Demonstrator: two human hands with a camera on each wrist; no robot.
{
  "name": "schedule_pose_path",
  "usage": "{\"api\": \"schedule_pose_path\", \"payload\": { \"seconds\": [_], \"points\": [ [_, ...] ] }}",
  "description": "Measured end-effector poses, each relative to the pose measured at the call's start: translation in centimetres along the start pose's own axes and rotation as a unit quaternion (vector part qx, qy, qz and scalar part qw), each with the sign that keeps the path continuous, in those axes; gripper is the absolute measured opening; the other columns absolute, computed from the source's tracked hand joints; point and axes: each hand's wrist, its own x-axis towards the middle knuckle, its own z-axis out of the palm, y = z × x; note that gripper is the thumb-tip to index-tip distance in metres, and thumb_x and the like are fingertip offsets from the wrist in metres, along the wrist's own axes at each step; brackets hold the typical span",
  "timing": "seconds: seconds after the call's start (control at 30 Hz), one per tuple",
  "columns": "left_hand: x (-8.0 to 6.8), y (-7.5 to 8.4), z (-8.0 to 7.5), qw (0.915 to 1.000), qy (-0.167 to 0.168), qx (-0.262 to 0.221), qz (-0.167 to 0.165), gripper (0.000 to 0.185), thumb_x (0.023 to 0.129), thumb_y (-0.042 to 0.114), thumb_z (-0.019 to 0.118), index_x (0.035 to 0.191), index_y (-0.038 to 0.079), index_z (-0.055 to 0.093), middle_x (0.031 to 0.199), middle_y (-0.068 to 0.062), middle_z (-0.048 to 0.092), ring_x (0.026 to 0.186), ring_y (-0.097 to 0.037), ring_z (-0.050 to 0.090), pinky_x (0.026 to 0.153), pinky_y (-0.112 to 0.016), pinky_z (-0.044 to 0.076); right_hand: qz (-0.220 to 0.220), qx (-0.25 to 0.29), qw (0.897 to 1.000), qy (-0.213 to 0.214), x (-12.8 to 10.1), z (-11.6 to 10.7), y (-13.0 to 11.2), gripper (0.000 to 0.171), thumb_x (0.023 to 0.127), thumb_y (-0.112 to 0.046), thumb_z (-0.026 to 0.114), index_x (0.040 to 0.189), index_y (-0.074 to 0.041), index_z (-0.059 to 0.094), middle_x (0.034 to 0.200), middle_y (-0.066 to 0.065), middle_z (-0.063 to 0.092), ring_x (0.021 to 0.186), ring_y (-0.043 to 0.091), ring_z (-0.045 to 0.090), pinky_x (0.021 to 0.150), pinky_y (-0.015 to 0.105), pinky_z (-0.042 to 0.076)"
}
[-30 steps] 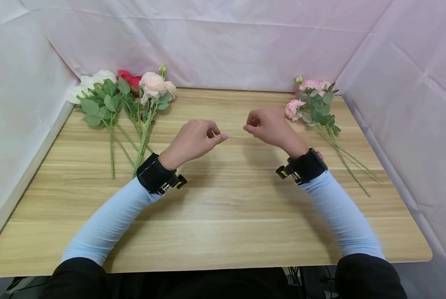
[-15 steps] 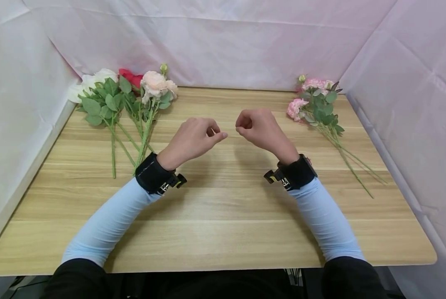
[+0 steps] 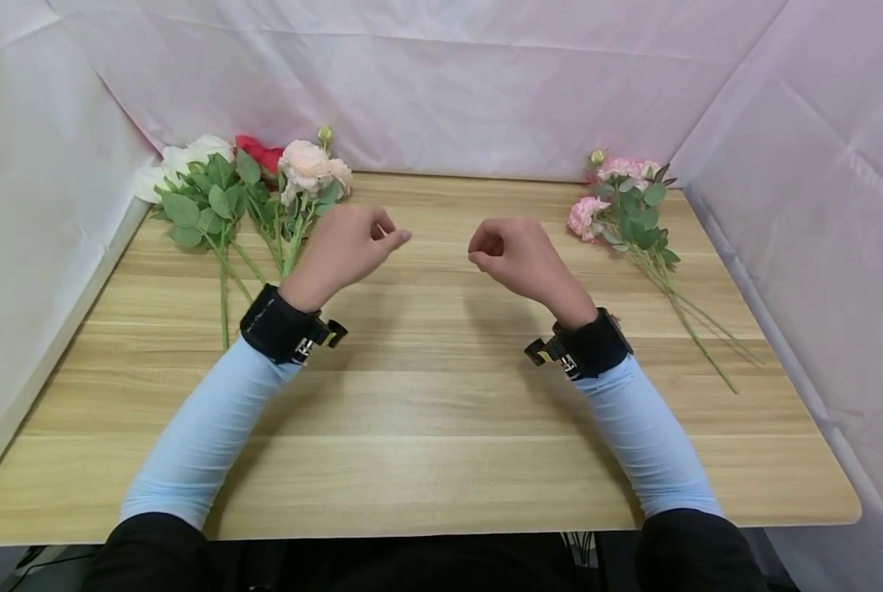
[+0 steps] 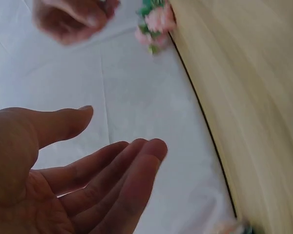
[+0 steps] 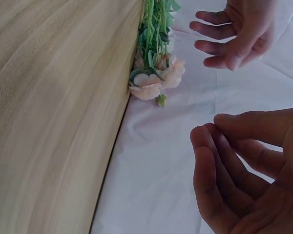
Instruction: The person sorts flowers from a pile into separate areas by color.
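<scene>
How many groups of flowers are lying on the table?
2: one bunch of white, red and peach flowers at the far left, and one pink bunch at the far right. Single stems overlap, so uncountable.

On the wooden bench (image 3: 441, 427), the bunch of white, red and peach artificial roses (image 3: 242, 197) lies at the far left corner, the pink carnation sprigs (image 3: 626, 214) at the far right. Both hands hover between them: left hand (image 3: 345, 247) near the roses, right hand (image 3: 519, 255) nearer the carnations.

Peach rose (image 3: 307, 167) lies flat at the desk's (image 3: 441, 411) back left (stem toward me), bunched with other stems.
</scene>
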Motion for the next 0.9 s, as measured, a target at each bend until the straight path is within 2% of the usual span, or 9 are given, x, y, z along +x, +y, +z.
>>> {"api": "schedule_pose_path", "payload": {
  "seconds": [0.07,0.17,0.27,0.33,0.4,0.53,0.6,0.7,0.9],
  "points": [
    [0.2,-1.1,-0.6,0.9997,0.007,0.017,-0.016,0.039,0.101,0.040,0.065,0.107,0.004,0.078,0.101,-0.015,0.077,0.087,-0.030,0.071,0.079,-0.044,0.054,0.006,0.004,1.000,0.000,-0.1,-0.1,0.1,0.006,0.097,-0.013,0.070,0.098,-0.010,0.076,0.087,0.005,0.075,0.076,0.017,0.068,0.074,0.033,0.052],
    [0.5,-3.0,-1.6,0.9970,0.036,0.054,-0.042,0.035,0.100,0.037,0.067,0.094,0.004,0.077,0.081,-0.012,0.071,0.071,-0.027,0.062,0.063,-0.039,0.047,0.009,0.008,1.000,0.002,-0.2,-0.3,0.2,0.006,0.097,-0.013,0.070,0.098,-0.011,0.076,0.088,0.006,0.075,0.077,0.017,0.068,0.074,0.034,0.052],
    [0.7,-5.0,-2.4,0.9890,0.072,0.103,-0.079,0.043,0.099,0.035,0.068,0.070,0.003,0.063,0.059,-0.004,0.046,0.057,-0.024,0.045,0.050,-0.036,0.033,0.010,0.009,1.000,0.002,-0.2,-0.5,0.2,0.006,0.097,-0.013,0.070,0.098,-0.011,0.075,0.088,0.006,0.075,0.077,0.017,0.068,0.075,0.034,0.052],
    [0.6,-6.2,-2.8,0.9822,0.072,0.131,-0.114,0.049,0.097,0.037,0.070,0.063,0.006,0.050,0.057,-0.001,0.037,0.056,-0.023,0.043,0.046,-0.036,0.032,0.010,0.010,1.000,0.001,-0.2,-0.5,0.2,0.006,0.097,-0.013,0.070,0.098,-0.011,0.075,0.088,0.006,0.075,0.077,0.017,0.068,0.075,0.034,0.052],
    [0.5,-7.2,-3.1,0.9770,0.040,0.146,-0.150,0.052,0.095,0.040,0.070,0.063,0.008,0.043,0.059,-0.002,0.033,0.057,-0.026,0.044,0.046,-0.038,0.035,0.012,0.012,1.000,-0.003,-0.2,-0.5,0.2,0.006,0.096,-0.013,0.071,0.098,-0.010,0.076,0.088,0.006,0.075,0.078,0.017,0.068,0.075,0.033,0.052],
    [0.5,-8.6,-3.4,0.9672,-0.049,0.150,-0.199,0.047,0.092,0.043,0.074,0.087,-0.001,0.058,0.078,-0.018,0.055,0.073,-0.037,0.059,0.054,-0.048,0.048,0.016,0.015,1.000,-0.011,-0.2,-0.4,0.2,0.006,0.096,-0.013,0.071,0.098,-0.009,0.076,0.088,0.007,0.076,0.077,0.017,0.069,0.074,0.033,0.053],
    [0.5,-9.1,-3.3,0.9645,-0.070,0.147,-0.208,0.043,0.092,0.036,0.072,0.099,-0.005,0.061,0.094,-0.029,0.062,0.084,-0.045,0.064,0.061,-0.055,0.052,0.015,0.014,1.000,-0.011,-0.2,-0.3,0.3,0.006,0.096,-0.012,0.071,0.097,-0.009,0.076,0.087,0.007,0.076,0.077,0.017,0.069,0.074,0.032,0.052],
    [0.6,-9.6,-2.9,0.9656,-0.070,0.143,-0.206,0.032,0.093,0.022,0.064,0.104,-0.008,0.062,0.111,-0.038,0.063,0.096,-0.054,0.065,0.067,-0.062,0.054,0.012,0.012,1.000,-0.009,-0.2,-0.2,0.3,0.006,0.096,-0.012,0.071,0.097,-0.009,0.076,0.086,0.007,0.076,0.076,0.017,0.069,0.073,0.032,0.052],
    [0.5,-10.0,-2.7,0.9696,-0.052,0.132,-0.199,0.022,0.093,0.014,0.054,0.096,-0.008,0.059,0.107,-0.038,0.061,0.091,-0.054,0.063,0.063,-0.060,0.053,0.012,0.011,1.000,-0.009,-0.1,-0.2,0.1,0.006,0.096,-0.012,0.070,0.097,-0.009,0.076,0.086,0.006,0.076,0.076,0.017,0.069,0.073,0.032,0.052]
  ]
}}
